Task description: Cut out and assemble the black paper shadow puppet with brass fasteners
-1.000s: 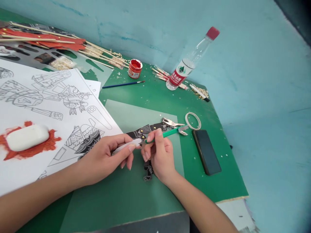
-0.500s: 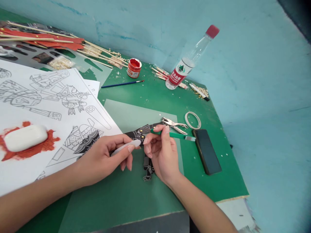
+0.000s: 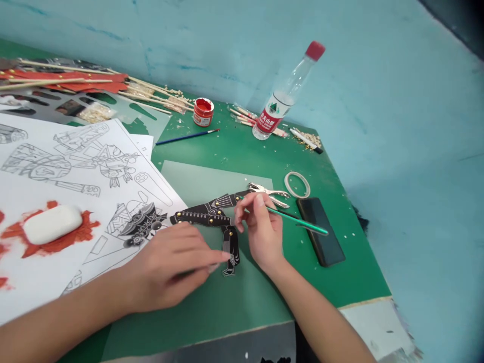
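My right hand is closed around a slim green tool, which slants to the right over the phone; its exact kind is unclear. My left hand is slightly blurred, palm down, its fingers bent. A pale, flat piece shows between its thumb and index finger, mostly hidden. Both hands are close to a black jointed cutout figure with white lines and brass fasteners. The cutout's lower limb lies right by my left fingertip; whether they touch I cannot tell.
Printed sheets and a white oval case on red-stained paper are at left. A phone, tape roll and hole punch lie at right. Behind are a paint jar, brush and bottle.
My left hand has moved down and turned palm down, with the pale piece now lower. The green tool in my right hand has tilted, its right end dropping. The view has shifted slightly.
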Motion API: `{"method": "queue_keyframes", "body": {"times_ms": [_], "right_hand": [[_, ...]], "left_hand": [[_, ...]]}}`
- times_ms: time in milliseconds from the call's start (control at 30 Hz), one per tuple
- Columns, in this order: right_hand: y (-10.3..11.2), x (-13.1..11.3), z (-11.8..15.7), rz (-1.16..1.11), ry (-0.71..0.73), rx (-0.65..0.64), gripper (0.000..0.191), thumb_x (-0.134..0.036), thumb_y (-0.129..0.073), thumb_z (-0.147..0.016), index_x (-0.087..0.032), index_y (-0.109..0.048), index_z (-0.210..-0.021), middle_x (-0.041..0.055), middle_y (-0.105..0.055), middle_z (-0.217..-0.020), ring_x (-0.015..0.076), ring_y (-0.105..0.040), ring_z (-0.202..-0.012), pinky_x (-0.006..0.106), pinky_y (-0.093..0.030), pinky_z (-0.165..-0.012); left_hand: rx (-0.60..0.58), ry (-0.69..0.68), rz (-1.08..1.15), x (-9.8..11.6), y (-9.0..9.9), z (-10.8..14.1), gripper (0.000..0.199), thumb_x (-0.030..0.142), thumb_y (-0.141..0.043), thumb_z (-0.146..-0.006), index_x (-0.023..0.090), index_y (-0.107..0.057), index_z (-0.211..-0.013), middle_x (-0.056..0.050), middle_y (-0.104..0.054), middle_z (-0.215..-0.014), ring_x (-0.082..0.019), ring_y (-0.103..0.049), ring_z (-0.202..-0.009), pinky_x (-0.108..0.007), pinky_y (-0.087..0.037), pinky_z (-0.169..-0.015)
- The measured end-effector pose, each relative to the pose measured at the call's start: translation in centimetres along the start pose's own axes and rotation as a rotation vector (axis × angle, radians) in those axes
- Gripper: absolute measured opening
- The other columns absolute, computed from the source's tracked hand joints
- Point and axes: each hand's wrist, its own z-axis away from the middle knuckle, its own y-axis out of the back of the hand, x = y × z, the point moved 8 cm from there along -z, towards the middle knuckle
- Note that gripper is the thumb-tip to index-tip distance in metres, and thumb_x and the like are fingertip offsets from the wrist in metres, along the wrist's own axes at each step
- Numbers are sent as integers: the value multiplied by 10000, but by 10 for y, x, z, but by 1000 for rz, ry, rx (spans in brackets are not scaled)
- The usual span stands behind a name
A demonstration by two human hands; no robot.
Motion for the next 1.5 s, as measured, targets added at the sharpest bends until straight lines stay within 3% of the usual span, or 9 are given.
{"method": "queue_keyframes", "body": {"times_ms": [100,300,500,733,900,1000,1100,1267,1500], "right_hand": [[2,1,-3,-4,-13,13,376,-539,-641,-967,-218,-596,-776,-40,-488,-639,103,-434,-560,232,-333,-493],[-2,3,-1,-22,-43,-14,441,-582,-656,-933,-219,-548,-707,-52,-413,-604,103,-354,-533,252,-278,-488],[-4,1,0,11,-53,-35,416,-561,-633,-955,-227,-560,-718,-40,-440,-628,108,-356,-539,268,-266,-494],[-4,2,2,55,-55,-38,400,-535,-593,-994,-230,-566,-736,-37,-448,-636,111,-368,-538,269,-283,-497],[2,-13,-6,594,250,-96,252,-368,-489,-1072,-230,-630,-915,16,-607,-798,161,-531,-718,312,-444,-694],[0,-14,-12,1089,481,-198,180,-226,-494,-1043,-198,-672,-1040,84,-671,-938,245,-570,-918,390,-474,-838],[4,-6,-19,1384,547,-259,316,-66,-440,-989,-163,-696,-1146,120,-685,-1012,283,-562,-992,420,-494,-875],[5,-10,-18,1492,639,-216,379,4,-470,-915,-143,-724,-1155,126,-694,-1094,286,-568,-1021,414,-512,-918],[1,-21,-17,1485,613,-117,209,-168,-527,-965,-138,-730,-926,109,-701,-912,274,-585,-934,395,-474,-879]], "left_hand": [[-107,-181,-183,14,-10,5,470,94,-587,-925,258,-629,-1363,-48,-741,-876,-200,-640,-782,-360,-463,-756],[-201,-63,-106,10,-13,4,404,262,-509,-953,188,-609,-1337,-64,-613,-867,-221,-549,-778,-382,-405,-745],[-254,16,-97,5,-15,0,230,91,-457,-958,196,-616,-1085,-42,-571,-845,-207,-481,-774,-385,-338,-763],[-306,157,116,-6,-16,3,218,186,-306,-1030,207,-482,-904,-35,-496,-824,-214,-419,-776,-389,-329,-758],[-187,301,378,-16,-4,4,320,477,-323,-1058,229,-345,-857,-24,-406,-846,-216,-385,-787,-376,-341,-732],[-92,395,468,-27,-3,7,309,459,-362,-1058,233,-337,-848,-28,-397,-870,-217,-402,-830,-365,-353,-745],[17,434,498,-37,-1,9,338,424,-298,-1078,218,-426,-843,-48,-468,-895,-224,-449,-866,-377,-378,-807],[45,323,312,-32,6,3,405,287,-247,-1108,203,-642,-1093,-51,-560,-895,-214,-526,-891,-367,-404,-848],[-235,-133,-428,-3,-11,-1,448,136,-365,-1057,209,-429,-1495,-47,-622,-861,-212,-547,-798,-343,-434,-772]]}}
